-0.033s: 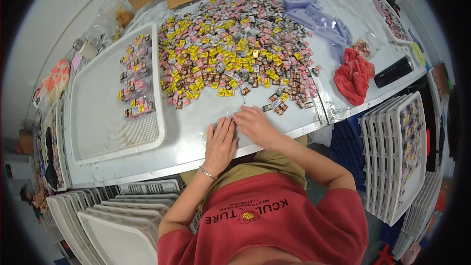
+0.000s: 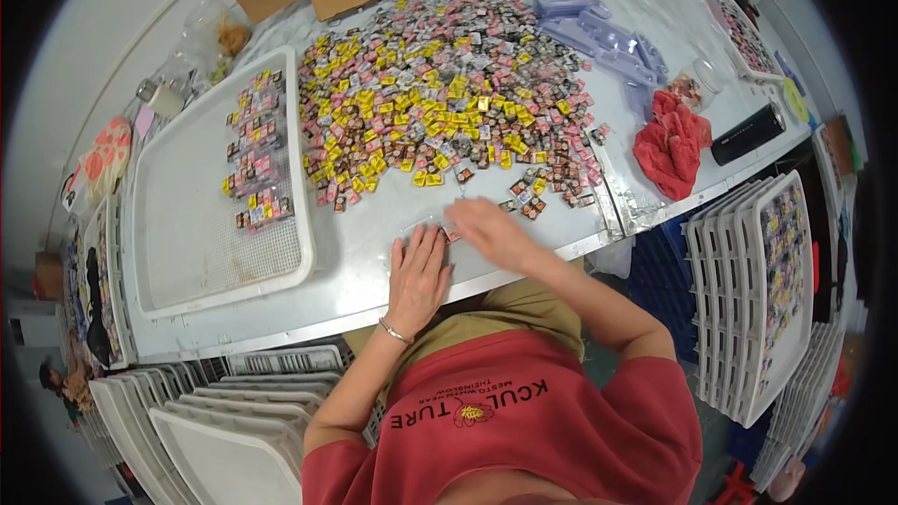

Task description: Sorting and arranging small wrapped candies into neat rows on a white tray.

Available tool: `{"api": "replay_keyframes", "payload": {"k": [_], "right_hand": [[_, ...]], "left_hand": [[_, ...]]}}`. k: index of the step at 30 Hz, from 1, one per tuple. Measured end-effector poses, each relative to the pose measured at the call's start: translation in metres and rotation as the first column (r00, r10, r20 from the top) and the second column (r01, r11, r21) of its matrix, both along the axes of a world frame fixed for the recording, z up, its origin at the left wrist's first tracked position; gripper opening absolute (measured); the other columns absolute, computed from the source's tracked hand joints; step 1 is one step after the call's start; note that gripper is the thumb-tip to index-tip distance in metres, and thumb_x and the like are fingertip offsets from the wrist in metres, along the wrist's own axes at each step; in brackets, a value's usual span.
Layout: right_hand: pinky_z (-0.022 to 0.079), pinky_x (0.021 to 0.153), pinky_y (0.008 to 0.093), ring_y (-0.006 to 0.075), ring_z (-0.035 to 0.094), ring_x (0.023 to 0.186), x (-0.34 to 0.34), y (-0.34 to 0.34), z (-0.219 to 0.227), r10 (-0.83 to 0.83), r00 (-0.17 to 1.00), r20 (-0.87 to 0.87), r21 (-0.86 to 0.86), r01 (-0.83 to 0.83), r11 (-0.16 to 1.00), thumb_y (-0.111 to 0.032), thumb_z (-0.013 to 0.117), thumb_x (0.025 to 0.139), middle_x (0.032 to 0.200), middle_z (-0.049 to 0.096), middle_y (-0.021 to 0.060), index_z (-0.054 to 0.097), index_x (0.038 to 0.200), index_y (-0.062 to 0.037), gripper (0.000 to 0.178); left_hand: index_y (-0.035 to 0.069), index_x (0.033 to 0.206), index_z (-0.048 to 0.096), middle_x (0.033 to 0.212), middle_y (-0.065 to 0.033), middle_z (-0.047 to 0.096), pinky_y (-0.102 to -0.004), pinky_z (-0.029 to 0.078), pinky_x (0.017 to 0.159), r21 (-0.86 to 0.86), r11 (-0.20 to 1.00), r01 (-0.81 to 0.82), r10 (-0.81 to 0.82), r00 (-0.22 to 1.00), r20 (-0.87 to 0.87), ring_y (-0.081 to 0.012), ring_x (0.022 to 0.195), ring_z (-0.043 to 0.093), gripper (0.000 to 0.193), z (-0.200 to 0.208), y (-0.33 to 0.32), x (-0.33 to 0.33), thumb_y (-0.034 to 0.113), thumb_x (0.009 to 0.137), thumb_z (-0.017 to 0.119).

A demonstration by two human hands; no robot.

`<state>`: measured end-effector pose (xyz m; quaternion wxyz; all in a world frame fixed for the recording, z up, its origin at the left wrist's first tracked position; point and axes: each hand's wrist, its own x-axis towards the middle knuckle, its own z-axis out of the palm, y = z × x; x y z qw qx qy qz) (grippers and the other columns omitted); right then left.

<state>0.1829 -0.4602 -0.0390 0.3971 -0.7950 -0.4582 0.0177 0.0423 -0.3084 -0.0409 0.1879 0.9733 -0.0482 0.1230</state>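
Beside both flat, empty-fingered hands (left hand (image 2: 418,276), right hand (image 2: 494,232)), white tray (image 2: 178,234), candy pile (image 2: 449,103), red cloth (image 2: 672,145).

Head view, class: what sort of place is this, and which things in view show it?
Probably a small sorting or packing workshop: a metal worktable heaped with tiny coloured packets, a white tray holding neat rows of them, and stacks of similar trays beside the table.

Operator's clothing and accessories

The person wears a red short-sleeved shirt (image 2: 524,421) with dark printed lettering and a small flower emblem, olive-tan trousers (image 2: 524,309), and a thin metallic bracelet (image 2: 395,331) on the left wrist; both forearms are uncovered.
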Motion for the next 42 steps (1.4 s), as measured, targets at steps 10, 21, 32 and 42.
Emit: {"api": "replay_keyframes", "payload": {"k": [10, 21, 32, 42], "right_hand": [[0.049, 0.08, 0.0405, 0.0324, 0.062, 0.087, 0.145, -0.018, 0.02, -0.38, 0.919, 0.104, 0.154, 0.362, 0.919, -0.004, 0.063, 0.079, 0.09, 0.065, 0.0156, 0.066, 0.096, -0.0019, 0.018], [0.05, 0.074, 0.0409, 0.0316, 0.061, 0.085, 0.08, -0.068, 0.018, -0.128, 0.99, 0.057, -0.201, 0.137, 0.97, -0.009, 0.066, 0.077, 0.084, 0.06, 0.012, 0.067, 0.083, -0.0044, 0.007], [0.05, 0.073, 0.0438, 0.0333, 0.06, 0.087, 0.066, -0.026, 0.001, -0.264, 0.943, 0.201, -0.33, 0.319, 0.889, -0.016, 0.068, 0.08, 0.09, 0.057, 0.013, 0.062, 0.092, -0.0051, 0.017], [0.05, 0.061, 0.0338, 0.0251, 0.063, 0.068, 0.072, -0.02, 0.006, -0.376, 0.917, -0.132, 0.121, 0.391, 0.912, 0.0, 0.061, 0.079, 0.076, 0.06, 0.0116, 0.062, 0.104, -0.0052, 0.026]], "left_hand": [[0.005, 0.13, 0.053, 0.141, -0.0158, 0.045, -0.0539, 0.027, 0.107, -0.086, 0.996, -0.038, 0.039, 0.999, 0.015, -0.036, 0.132, 0.04, 0.052, -0.002, 0.0, 0.004, 0.008, 0.08, 0.065], [0.004, 0.125, 0.056, 0.134, -0.0177, 0.048, -0.0532, 0.027, 0.108, -0.127, 0.989, -0.073, 0.084, 0.993, 0.087, -0.0394, 0.131, 0.039, 0.048, 0.005, 0.001, 0.003, 0.005, 0.079, 0.065], [0.008, 0.084, 0.063, 0.089, -0.0091, 0.063, -0.0452, 0.052, 0.084, -0.115, 0.823, 0.557, -0.371, 0.679, 0.633, -0.0274, 0.089, 0.066, 0.017, 0.221, -0.031, -0.003, 0.011, 0.068, 0.069], [0.01, 0.076, 0.059, 0.071, -0.0079, 0.058, -0.0492, 0.052, 0.076, -0.048, 0.78, 0.624, -0.358, 0.507, 0.785, -0.0281, 0.08, 0.065, 0.022, 0.227, -0.043, -0.006, 0.027, 0.082, 0.072]]}}
